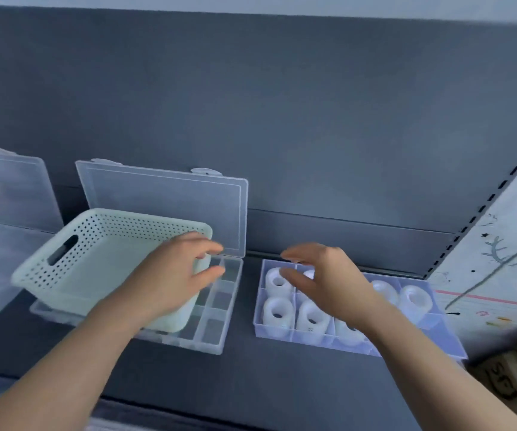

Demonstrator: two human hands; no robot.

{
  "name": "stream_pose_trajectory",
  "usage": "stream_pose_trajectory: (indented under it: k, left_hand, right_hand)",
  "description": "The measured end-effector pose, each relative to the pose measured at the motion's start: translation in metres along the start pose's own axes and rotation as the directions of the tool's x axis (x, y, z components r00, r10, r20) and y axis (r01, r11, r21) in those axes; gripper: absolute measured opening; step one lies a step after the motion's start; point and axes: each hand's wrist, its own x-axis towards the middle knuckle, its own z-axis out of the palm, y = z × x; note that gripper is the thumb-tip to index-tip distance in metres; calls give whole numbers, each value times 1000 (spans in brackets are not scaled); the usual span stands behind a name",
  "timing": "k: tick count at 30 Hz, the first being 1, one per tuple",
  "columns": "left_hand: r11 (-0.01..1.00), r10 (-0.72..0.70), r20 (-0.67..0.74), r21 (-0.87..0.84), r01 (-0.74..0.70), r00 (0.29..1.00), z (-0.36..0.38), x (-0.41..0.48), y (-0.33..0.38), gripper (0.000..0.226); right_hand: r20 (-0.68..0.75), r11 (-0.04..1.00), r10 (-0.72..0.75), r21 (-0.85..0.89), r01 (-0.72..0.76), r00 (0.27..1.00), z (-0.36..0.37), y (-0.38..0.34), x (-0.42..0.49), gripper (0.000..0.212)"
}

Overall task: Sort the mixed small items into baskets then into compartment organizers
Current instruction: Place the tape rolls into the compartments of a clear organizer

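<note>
Progress looks well along on the right side. The blue-tinted transparent compartment tray (258,306) already holds white rolls with round holes (277,312), one to a compartment wherever the cells can be seen. Its far-right near cells are too blurred to judge.

The pale green perforated plastic basket (95,259) sits tilted on top of the clear plastic compartment organizer (216,321) and shows nothing inside. The organizer's visible cells on the right look unfilled, so I judge that box is not yet loaded.

The left hand (170,281) lies over the basket's near right corner, and its fingers and thumb seem to curl round the wall in a grip, though blur softens them. The right hand (325,284) hovers above the tray's left cells with fingers spread and bent, holding nothing.

For room to move, the organizer's raised hinged lid (163,206) stands just behind the basket, so lifting backwards would likely knock it. A second clear organizer (2,197), also open, sits just to the left and is partly cut off by the frame. Between the organizer and the tray runs a narrow strip of dark grey surface (251,384), with more bare surface in front. The tray's right end lies near the surface's edge, and beyond that is a patterned mat (499,269).
</note>
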Motion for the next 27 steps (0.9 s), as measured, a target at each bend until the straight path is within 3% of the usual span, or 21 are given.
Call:
stream_pose_trajectory:
  k: [5,9,12,15,22,27]
  left_hand:
    - [960,-279,206,52,274,938,-35,-3,-91,37]
    - [954,-299,420,132,268,857,-33,5,-130,35]
    - [967,-253,505,97,237,826,-29,13,-142,20]
    - [976,-193,526,16,217,828,-28,17,-150,1]
    - [994,-91,488,-6,107,868,-25,12,-166,14]
    - [957,-150,351,-185,226,924,-36,2,-180,13]
  right_hand:
    - [83,975,-50,222,31,995,35,-50,41,26]
    - [197,978,-89,205,47,976,58,-83,71,27]
    - [284,985,-102,163,57,953,73,-103,90,26]
    - [397,993,-83,106,45,914,88,-118,105,26]
    - [614,988,38,-139,61,789,112,-134,117,27]
    - [628,961,88,-257,99,773,122,-138,118,22]
